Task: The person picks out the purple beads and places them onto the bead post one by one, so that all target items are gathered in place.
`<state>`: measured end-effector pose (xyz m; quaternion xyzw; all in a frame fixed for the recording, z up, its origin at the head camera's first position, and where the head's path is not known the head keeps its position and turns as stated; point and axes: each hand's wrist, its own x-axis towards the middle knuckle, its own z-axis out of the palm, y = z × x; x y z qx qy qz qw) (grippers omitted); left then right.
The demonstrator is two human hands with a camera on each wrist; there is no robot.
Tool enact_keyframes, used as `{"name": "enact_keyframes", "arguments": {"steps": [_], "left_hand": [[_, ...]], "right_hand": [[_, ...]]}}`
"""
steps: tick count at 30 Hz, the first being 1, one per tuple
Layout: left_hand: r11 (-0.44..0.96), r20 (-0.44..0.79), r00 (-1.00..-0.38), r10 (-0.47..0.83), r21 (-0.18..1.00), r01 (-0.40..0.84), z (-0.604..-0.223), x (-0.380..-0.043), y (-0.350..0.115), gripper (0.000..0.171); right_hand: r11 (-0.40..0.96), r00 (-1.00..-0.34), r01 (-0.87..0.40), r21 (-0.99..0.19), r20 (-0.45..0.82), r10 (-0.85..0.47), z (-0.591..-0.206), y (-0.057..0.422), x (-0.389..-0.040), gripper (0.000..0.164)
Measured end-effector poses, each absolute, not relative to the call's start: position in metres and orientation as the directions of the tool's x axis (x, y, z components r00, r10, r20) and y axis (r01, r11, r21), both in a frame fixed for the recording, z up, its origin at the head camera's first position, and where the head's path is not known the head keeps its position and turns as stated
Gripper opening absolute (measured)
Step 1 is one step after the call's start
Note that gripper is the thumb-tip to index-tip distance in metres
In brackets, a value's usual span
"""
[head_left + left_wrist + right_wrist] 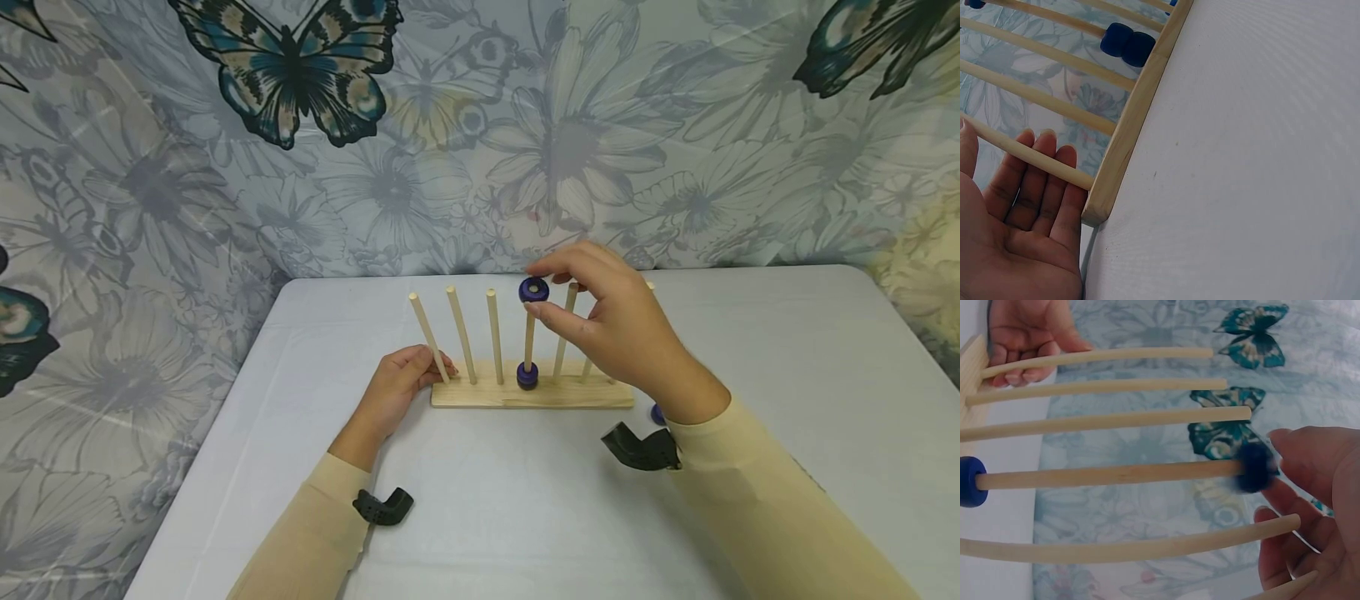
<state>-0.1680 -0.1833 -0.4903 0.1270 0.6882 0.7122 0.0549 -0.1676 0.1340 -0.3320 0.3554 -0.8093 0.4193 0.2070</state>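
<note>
A pale wooden peg rack (480, 400) stands on the table, several thin pegs rising from its base. At its left end my left hand (405, 379) holds the outermost peg (1054, 165) low down, thumb on one side and fingers loosely curled behind. My right hand (618, 321) is raised at the top of the fourth peg from the left. Between its thumb and forefinger sits a blue ring bead (534, 290) on the peg's tip; the bead (1255, 467) is blurred and the thumb stands slightly apart. Two blue beads (1127, 45) are stacked at that peg's foot.
Another blue bead (657, 414) lies on the white table (480, 517), partly hidden by my right wrist. Bare pegs flank the beaded one, and the rightmost are partly behind my right hand. A butterfly-patterned cloth (450, 167) hangs behind the table.
</note>
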Motion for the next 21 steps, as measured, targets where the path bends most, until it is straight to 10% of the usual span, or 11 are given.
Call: {"name": "enact_keyframes", "arguments": {"steps": [21], "left_hand": [[-0.050, 0.112, -0.961, 0.253, 0.993, 0.103, -0.4887, -0.1669, -0.1824, 0.048]], "right_hand": [[0.301, -0.669, -0.741, -0.600, 0.625, -0.403, -0.3308, 0.1393, -0.1651, 0.033]]}}
